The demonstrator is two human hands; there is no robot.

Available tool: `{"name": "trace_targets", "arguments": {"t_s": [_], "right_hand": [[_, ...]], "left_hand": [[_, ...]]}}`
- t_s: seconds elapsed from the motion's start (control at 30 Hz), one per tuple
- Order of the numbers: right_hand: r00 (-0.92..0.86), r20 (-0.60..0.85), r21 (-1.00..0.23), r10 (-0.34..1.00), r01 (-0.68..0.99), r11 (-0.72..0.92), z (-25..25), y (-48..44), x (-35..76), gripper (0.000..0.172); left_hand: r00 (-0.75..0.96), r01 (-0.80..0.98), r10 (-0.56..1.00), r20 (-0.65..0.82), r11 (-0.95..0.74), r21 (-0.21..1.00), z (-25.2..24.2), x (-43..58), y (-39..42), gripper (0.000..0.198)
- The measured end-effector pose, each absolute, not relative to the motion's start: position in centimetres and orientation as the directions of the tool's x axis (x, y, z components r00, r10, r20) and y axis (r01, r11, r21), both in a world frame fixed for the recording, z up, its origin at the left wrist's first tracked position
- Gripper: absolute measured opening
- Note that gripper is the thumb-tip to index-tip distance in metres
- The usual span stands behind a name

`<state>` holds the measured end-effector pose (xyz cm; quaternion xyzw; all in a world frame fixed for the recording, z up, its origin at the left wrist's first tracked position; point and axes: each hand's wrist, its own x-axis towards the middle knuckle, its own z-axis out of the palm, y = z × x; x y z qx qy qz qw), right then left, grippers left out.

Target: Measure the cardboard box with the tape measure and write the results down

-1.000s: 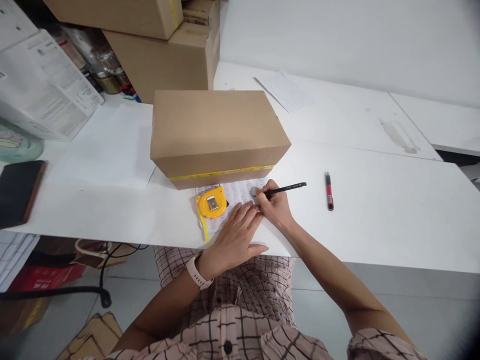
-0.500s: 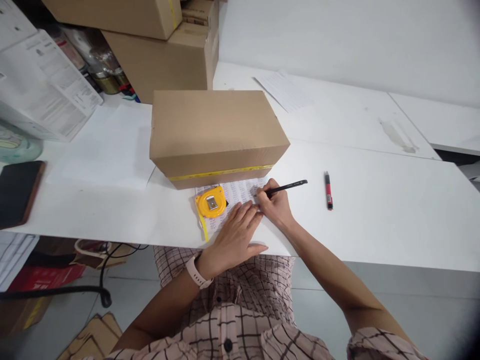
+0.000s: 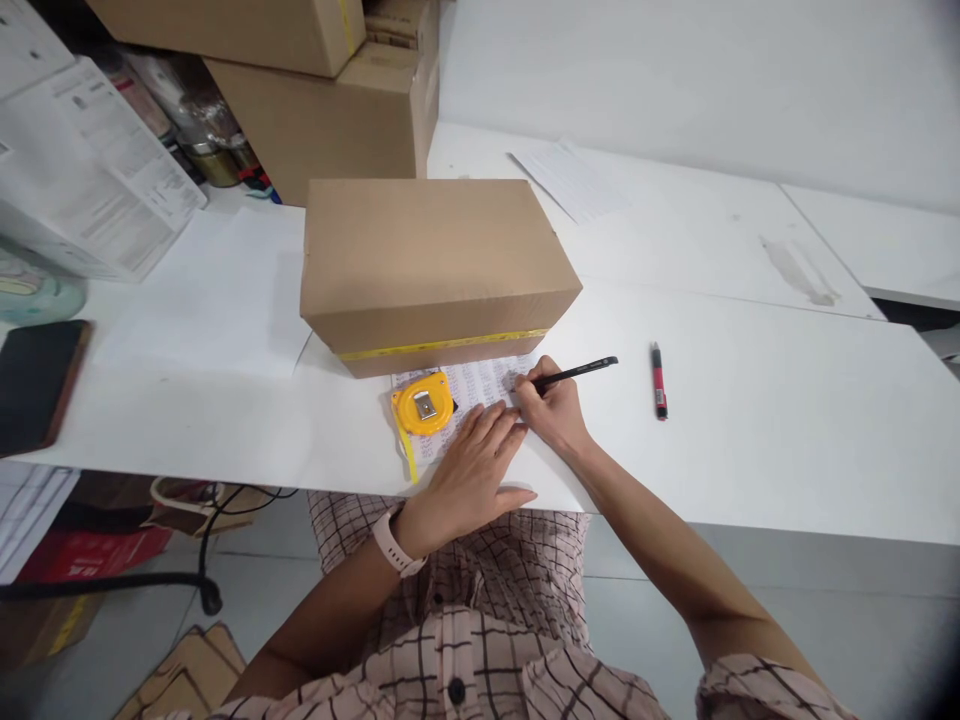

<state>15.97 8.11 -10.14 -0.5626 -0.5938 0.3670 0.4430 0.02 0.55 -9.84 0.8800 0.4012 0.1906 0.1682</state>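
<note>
My right hand [image 3: 549, 410] is closed round a black pen [image 3: 581, 371], its tip down on a sheet of written figures [image 3: 480, 385]. My left hand [image 3: 469, 475] lies flat on the same sheet, fingers stretched out, and wears a pale wristwatch. A yellow tape measure [image 3: 423, 404] rests on the sheet's left part, with a short length of tape hanging over the table edge. Just behind the sheet stands a closed brown cardboard box [image 3: 431, 265] with a yellow tape line along its front.
A red and black marker [image 3: 658, 381] lies on the white table [image 3: 787, 430] to the right. A dark phone [image 3: 37, 385] sits at the far left. Larger cartons [image 3: 330, 110] and printed papers [image 3: 82, 180] stand at the back left. Another sheet [image 3: 570, 180] lies behind.
The pen has shifted very slightly in my right hand. Nothing else has moved.
</note>
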Motion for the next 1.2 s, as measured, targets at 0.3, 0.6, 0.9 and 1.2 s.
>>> {"name": "trace_targets", "arguments": {"t_s": [0.3,0.6,0.9,1.2], "right_hand": [[0.011,0.126,-0.921,0.992,0.373,0.112,-10.1,8.2,15.9,0.022],[0.012,0.122,-0.924,0.992,0.367,0.109,-10.3,8.1,16.0,0.021],[0.068,0.142,-0.920,0.988,0.377,0.106,-10.2,8.2,15.8,0.024],[-0.071,0.365,-0.517,0.928,0.814,0.265,-10.2,6.7,18.9,0.018]], "left_hand": [[0.597,0.638,0.775,0.207,-0.615,0.464,-10.0,0.0,0.5,0.073],[0.593,0.639,0.779,0.205,-0.610,0.468,-10.1,0.0,0.5,0.073],[0.599,0.634,0.773,0.208,-0.617,0.466,-9.7,0.0,0.7,0.070],[0.246,0.615,0.765,0.596,-0.598,0.514,-8.6,-2.3,-0.2,0.017]]}}
